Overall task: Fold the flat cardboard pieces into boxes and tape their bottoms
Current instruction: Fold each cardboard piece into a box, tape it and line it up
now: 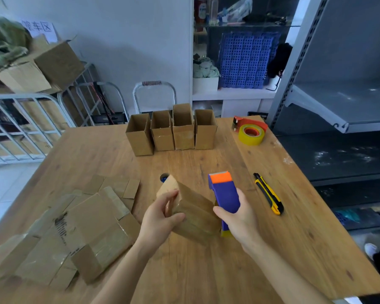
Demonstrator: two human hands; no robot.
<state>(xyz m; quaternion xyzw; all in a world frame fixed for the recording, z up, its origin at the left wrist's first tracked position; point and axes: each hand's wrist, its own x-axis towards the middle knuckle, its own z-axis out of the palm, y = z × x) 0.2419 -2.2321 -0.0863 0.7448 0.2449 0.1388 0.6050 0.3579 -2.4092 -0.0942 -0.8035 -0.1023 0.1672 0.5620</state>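
left hand [160, 213] grip wraps the small brown cardboard box [193, 213], tilted over the wooden tabletop [206, 270], prob so its bottom meets the tape | right hand [239, 218] grip clenched round the blue-and-orange plastic tape dispenser [225, 194], just beside the box

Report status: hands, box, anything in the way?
Left hand grips the folded box, tilted. Right hand grips the tape dispenser beside it. Cutter lies to the right, apart from both.
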